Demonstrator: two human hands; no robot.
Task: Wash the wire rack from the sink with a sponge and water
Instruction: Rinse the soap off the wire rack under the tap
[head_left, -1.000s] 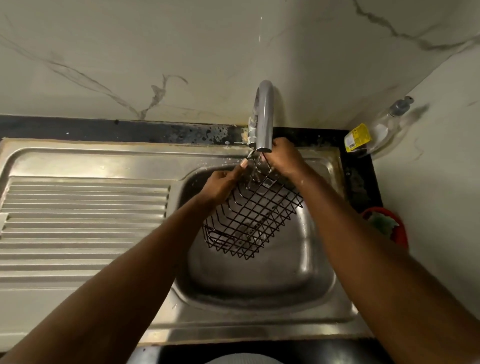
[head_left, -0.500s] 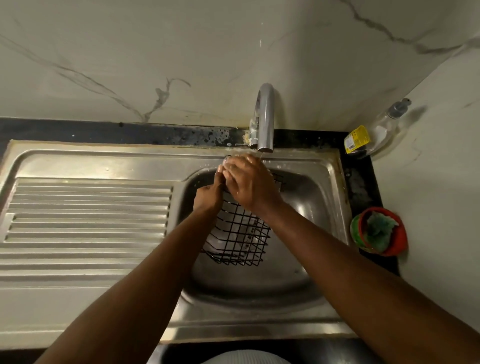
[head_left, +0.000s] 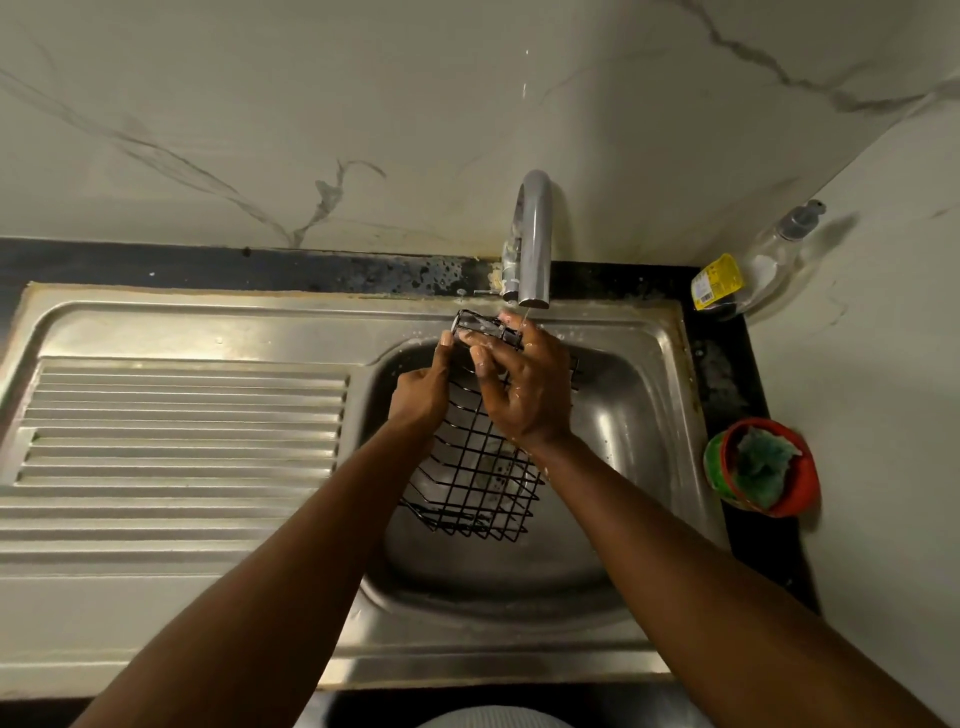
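Note:
A black wire rack (head_left: 478, 483) hangs tilted over the steel sink basin (head_left: 628, 415), its upper end just under the tap (head_left: 535, 234). A thin stream of water runs from the spout onto that end. My left hand (head_left: 421, 395) grips the rack's left side, thumb up along the top edge. My right hand (head_left: 524, 384) lies over the upper part, with its fingers curled over the top bar. A green sponge (head_left: 763, 465) sits in a red and green cup on the counter to the right, away from both hands.
A ribbed steel drainboard (head_left: 182, 415) stretches left of the basin. A clear soap bottle (head_left: 769, 260) with a yellow label leans in the back right corner. Marble walls close in behind and to the right. A black counter edge runs around the sink.
The rack has been turned and shifted left under the tap. My right hand moved from its right end across to its top, and the left hand now holds lower on the left side.

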